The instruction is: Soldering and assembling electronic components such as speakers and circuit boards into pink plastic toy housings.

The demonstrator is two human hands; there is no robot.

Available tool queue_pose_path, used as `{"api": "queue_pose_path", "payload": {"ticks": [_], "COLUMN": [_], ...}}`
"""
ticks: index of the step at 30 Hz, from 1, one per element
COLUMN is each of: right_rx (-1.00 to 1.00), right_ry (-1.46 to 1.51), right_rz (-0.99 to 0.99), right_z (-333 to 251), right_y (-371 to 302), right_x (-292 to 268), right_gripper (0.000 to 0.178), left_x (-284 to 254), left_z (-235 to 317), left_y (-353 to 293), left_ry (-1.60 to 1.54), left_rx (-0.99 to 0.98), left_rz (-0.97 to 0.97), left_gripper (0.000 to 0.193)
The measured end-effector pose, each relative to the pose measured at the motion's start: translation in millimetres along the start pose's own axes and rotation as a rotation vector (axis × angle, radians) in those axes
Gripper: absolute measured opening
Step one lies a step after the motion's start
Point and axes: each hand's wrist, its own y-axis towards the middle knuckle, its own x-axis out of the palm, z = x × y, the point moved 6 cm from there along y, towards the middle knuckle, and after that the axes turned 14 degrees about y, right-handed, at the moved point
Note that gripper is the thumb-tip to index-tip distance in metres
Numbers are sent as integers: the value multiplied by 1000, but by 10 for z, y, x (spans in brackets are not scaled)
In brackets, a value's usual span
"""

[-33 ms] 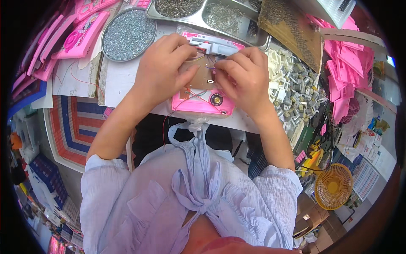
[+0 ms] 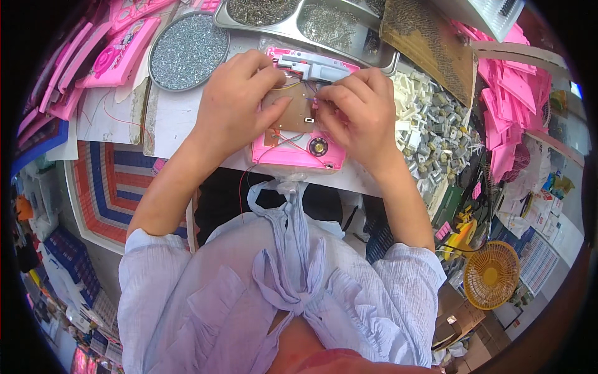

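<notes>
L hand: thumb & forefinger spread apart, thumb tip over L part of the brown circuit board; can't tell if it's pressing or just above. R hand: thumb & forefinger bent in close at the board's R edge, by a thin bluish wire; can't tell if they're clamped on it.

Key relation: board sits btwn the two hands, approx 4 o'clock from L hand, 9 o'clock from R. Wire is nearer R hand, off its fingertips at 9. Pink housing lies under the board, long axis approx 12-to-6, i.e. pointing away from the body. Grey mechanism is just past the board at 12, long axis nearly 9-to-3, R end dipping twd 4. Round speaker at 6 from R fingertips.

Farther out: round dish w/ screws, approx 10 from L hand; steel tray past the housing at 12; heap of small metal & white parts, approx 4 from R hand. All on the white table.
</notes>
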Motion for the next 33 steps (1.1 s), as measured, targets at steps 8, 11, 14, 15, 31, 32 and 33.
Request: {"api": "queue_pose_path", "payload": {"ticks": [8,11,14,15,31,32,33], "right_rx": [-1,-12,-34,-36,326,235,144], "right_ry": [95,74,41,32,357,278,200], "right_rz": [-16,-68,-117,-128,-7,-25,-45], "right_z": [-31,-71,-96,-100,129,72,14], "right_y": [176,243,260,254,353,369,373], "right_x": [105,173,243,261,245,251,263], "right_gripper": [26,27,28,28,21,25,29], "left_x": [-31,-81,-84,-81,-46,-47,-52], "left_z": [-79,-32,11,16,-99,-98,-97], "left_y": [-125,-114,-156,-162,-36,-35,-45], "left_ry": [116,64,-31,-30,224,237,235], "left_rx": [13,10,-36,-42,115,118,116], "left_rz": [7,17,5,22,-4,-21,-22], "left_gripper": [17,16,15,14,10,10,11]}}
